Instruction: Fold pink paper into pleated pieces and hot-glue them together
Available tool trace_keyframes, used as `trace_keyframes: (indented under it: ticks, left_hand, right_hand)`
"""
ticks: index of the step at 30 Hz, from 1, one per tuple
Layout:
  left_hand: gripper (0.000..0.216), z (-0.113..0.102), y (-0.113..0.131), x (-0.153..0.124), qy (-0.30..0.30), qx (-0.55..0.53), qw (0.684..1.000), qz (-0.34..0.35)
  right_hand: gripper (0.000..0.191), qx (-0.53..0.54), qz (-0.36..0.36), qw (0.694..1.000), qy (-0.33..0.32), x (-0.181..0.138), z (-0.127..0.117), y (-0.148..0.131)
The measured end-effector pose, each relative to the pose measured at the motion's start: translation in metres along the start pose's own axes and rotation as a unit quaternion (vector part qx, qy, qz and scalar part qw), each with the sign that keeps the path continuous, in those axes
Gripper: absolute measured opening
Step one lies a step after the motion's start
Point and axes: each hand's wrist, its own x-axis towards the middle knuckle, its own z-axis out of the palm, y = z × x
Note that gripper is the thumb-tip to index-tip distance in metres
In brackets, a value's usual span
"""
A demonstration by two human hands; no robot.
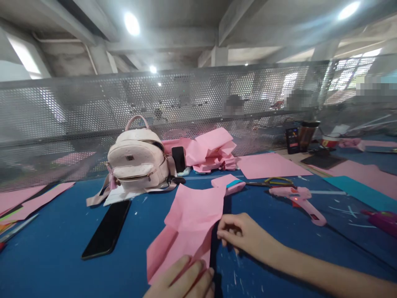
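Note:
A creased sheet of pink paper (194, 209) lies partly folded on the blue table, its left side and far end bent upward. My left hand (186, 279) rests on its near end, fingers stretched out over the paper. Right beside the sheet's right edge is my right hand (240, 234), its fingers curled and thumb and index tips together. Whether the paper's edge or something small is between those tips is hidden. Just beyond the sheet sits a small folded pink paper piece (226, 183) with a blue strip.
A pink glue gun (299, 198) with its cord and scissors (276, 182) lie at right. At left are a black phone (107, 229) and a pale backpack (136, 159). Crumpled pink paper (214, 149) and another phone (178, 159) stand before a perforated metal screen (192, 99).

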Motion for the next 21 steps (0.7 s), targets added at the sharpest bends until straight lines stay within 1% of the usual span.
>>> trace_keyframes:
  ticks: [1,2,3,4,5,6,7,9,11,13,18,21]
  left_hand:
    - [0.027,-0.006,-0.008,0.003,-0.012,-0.009,1.000,0.014]
    - [0.028,-0.011,-0.015,0.005,-0.019,-0.016,0.999,0.022]
    - [0.027,-0.016,-0.021,0.007,-0.020,-0.026,0.999,0.033]
    - [0.027,-0.021,-0.026,0.007,-0.027,-0.035,0.998,0.040]
    - [0.027,-0.025,-0.031,0.007,-0.035,-0.041,0.997,0.046]
    - [0.028,-0.029,-0.035,0.007,-0.044,-0.045,0.997,0.051]
    - [0.029,-0.031,-0.038,0.006,-0.053,-0.046,0.996,0.054]
    - [0.031,-0.035,-0.045,0.003,-0.063,-0.046,0.996,0.052]
    - [0.034,-0.038,-0.051,0.001,-0.071,-0.054,0.995,0.038]
    - [0.038,-0.041,-0.056,0.000,-0.072,-0.069,0.995,0.014]
    - [0.039,-0.046,-0.069,-0.001,-0.040,-0.101,0.993,-0.035]
    - [0.038,-0.048,-0.079,0.003,-0.055,-0.110,0.992,-0.040]
  right_hand:
    - [0.018,-0.079,-0.068,0.993,0.050,-0.001,-0.003,-0.004]
    - [0.015,-0.152,-0.137,0.974,0.095,-0.001,-0.006,-0.009]
    - [0.014,-0.217,-0.198,0.947,0.128,0.000,-0.009,-0.015]
    - [0.019,-0.272,-0.247,0.918,0.147,0.002,-0.011,-0.020]
    - [0.024,-0.317,-0.282,0.893,0.152,0.004,-0.012,-0.024]
    - [0.026,-0.351,-0.303,0.874,0.146,0.008,-0.012,-0.028]
    - [0.021,-0.372,-0.311,0.864,0.134,0.012,-0.012,-0.031]
    - [0.009,-0.377,-0.314,0.864,0.111,0.021,-0.009,-0.035]
    - [0.012,-0.368,-0.313,0.870,0.101,0.030,-0.006,-0.036]
    - [0.014,-0.367,-0.316,0.869,0.102,0.036,-0.003,-0.036]
    - [0.015,-0.359,-0.323,0.871,0.088,0.044,0.000,-0.039]
    - [0.015,-0.347,-0.311,0.882,0.068,0.047,0.002,-0.042]
